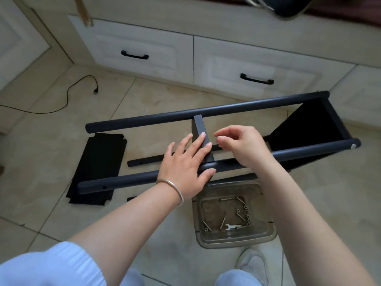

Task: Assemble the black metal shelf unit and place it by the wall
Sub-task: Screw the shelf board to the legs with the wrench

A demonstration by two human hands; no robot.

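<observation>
Shelf frame (pixel 226 112): black, part-built, lying on its side on the tiled floor (pixel 51 141) in front of white drawers (pixel 144 50). Two round posts run left to right; the far post (pixel 165 116) and near post (pixel 127 179) are joined at the right end by a fitted shelf panel (pixel 309 124), fixed with a bolt (pixel 353 146) at the post end. Middle panel (pixel 201 137): stands on edge between the two posts, apparently not yet fastened. Left hand (pixel 183 168): fingers spread and straight, lying along the panel edge with the thumb against the near post, evidently to hold panel and post in line for fastening. Right hand (pixel 237 145): fingertips drawn together just right of the panel as if pinching a small fastener; whether anything is held cannot be told. Loose panel (pixel 97 168): flat on the floor under the frame's left end, awaiting its turn. Spare post (pixel 148 161): on the floor between the two raised posts. Clear tray (pixel 233 217): on the floor near the person's feet, within reach, holding bolts, nuts and a small wrench (pixel 232 226). Black cable (pixel 68 96): on the floor at left, well apart. Judgement: assembly about midway; placing by the wall not yet begun.
</observation>
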